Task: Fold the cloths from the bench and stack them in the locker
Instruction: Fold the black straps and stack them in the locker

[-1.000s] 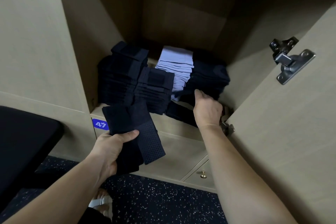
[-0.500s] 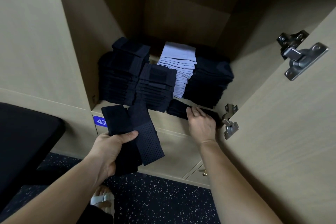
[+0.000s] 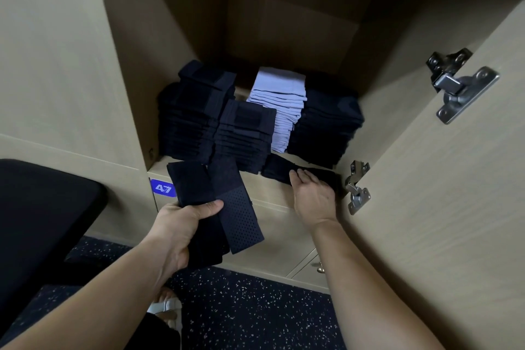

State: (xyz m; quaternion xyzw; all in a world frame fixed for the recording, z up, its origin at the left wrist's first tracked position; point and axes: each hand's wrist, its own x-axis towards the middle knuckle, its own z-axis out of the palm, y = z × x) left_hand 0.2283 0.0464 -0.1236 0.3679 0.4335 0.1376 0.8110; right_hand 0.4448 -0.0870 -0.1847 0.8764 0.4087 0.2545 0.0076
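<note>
My left hand (image 3: 181, 224) grips a folded dark cloth (image 3: 210, 204) with a perforated strip, held just below the locker's front edge (image 3: 272, 187). My right hand (image 3: 312, 196) rests with fingers over a dark cloth (image 3: 281, 169) lying at the locker's front lip on the right. Inside the locker stand several stacks of folded cloths: dark stacks (image 3: 199, 116) at the left and front middle, a light blue stack (image 3: 281, 102) behind, and a dark stack (image 3: 329, 128) at the right.
The locker door (image 3: 443, 207) hangs open on the right with two metal hinges (image 3: 457, 85). A black bench (image 3: 42, 221) sits at the left. A blue tag "47" (image 3: 162, 187) marks the locker. A lower locker with a small knob (image 3: 320, 267) lies beneath, above speckled dark floor.
My right hand came down from the right dark stack to the loose dark cloth at the locker's front lip. My left hand kept holding its folded cloth in about the same place.
</note>
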